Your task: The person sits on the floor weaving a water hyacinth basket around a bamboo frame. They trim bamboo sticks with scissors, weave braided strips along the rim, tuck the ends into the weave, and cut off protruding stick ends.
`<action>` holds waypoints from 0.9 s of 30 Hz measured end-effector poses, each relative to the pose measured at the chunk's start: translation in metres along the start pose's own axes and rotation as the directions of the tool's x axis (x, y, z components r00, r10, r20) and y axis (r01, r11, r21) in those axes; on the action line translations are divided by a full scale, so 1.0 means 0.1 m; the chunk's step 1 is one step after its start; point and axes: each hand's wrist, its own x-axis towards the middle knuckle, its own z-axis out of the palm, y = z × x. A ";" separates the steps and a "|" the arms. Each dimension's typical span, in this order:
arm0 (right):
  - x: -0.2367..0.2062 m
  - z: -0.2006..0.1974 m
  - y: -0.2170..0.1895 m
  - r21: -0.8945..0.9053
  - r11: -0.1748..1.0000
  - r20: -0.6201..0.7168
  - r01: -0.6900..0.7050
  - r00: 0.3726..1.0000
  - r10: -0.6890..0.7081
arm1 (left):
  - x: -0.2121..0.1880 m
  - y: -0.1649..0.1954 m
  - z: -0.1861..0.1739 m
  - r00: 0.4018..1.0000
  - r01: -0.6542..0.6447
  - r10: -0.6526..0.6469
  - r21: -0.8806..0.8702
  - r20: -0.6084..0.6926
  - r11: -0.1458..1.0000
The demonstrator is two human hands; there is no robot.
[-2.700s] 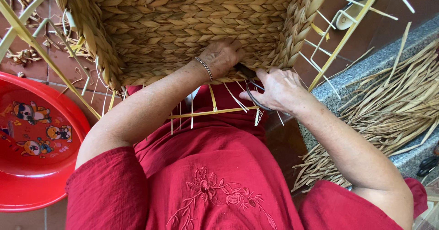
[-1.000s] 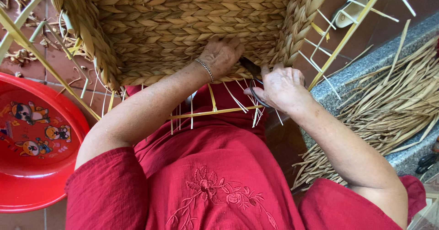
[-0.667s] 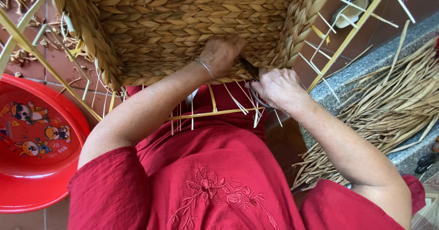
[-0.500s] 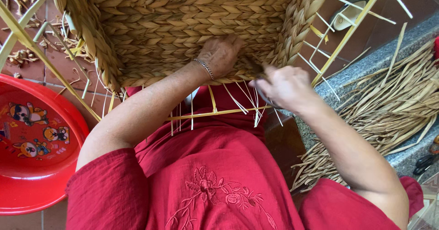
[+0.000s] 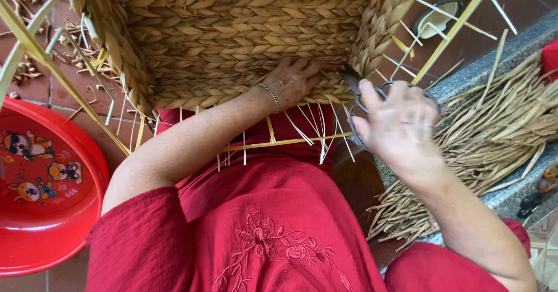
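right hand (image 5: 401, 126) now drawn back from the woven basket (image 5: 244, 36), lifted slightly, scissors (image 5: 363, 103) blades clear of the rim

We see a floor (image 5: 35, 77) of reddish-brown tiles under everything. Taking the red plastic basin (image 5: 40, 210) as our landmark, it sits on the floor at lower left. Just above the basin, dry scraps of straw (image 5: 26, 68) lie scattered on the tiles. Far to the right of the basin runs a grey stone ledge (image 5: 511, 193), and a bundle of dried reeds (image 5: 488, 135) lies across it.
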 end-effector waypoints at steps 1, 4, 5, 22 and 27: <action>0.00 0.06 -0.06 -0.067 0.998 -0.023 0.010 1.000 -0.012 | 0.01 0.00 0.00 0.999 -0.004 0.005 -0.029 0.041 1.000; 0.11 0.28 -0.19 -0.103 0.994 0.118 0.037 0.993 -0.025 | 0.04 0.03 -0.03 0.979 0.031 -0.022 -0.039 0.202 0.999; 0.15 0.33 -0.20 -0.079 0.996 0.121 0.033 0.992 -0.024 | 0.05 0.04 -0.05 0.974 0.051 -0.038 -0.054 0.225 0.997; 0.42 0.54 -0.24 0.021 1.000 0.236 -0.007 0.972 0.002 | 0.09 0.03 -0.11 0.957 0.096 -0.075 -0.062 0.281 0.993; 0.54 0.65 -0.23 -0.006 1.000 0.371 -0.003 0.929 0.005 | 0.12 0.01 -0.15 0.965 0.091 -0.074 -0.058 0.253 0.994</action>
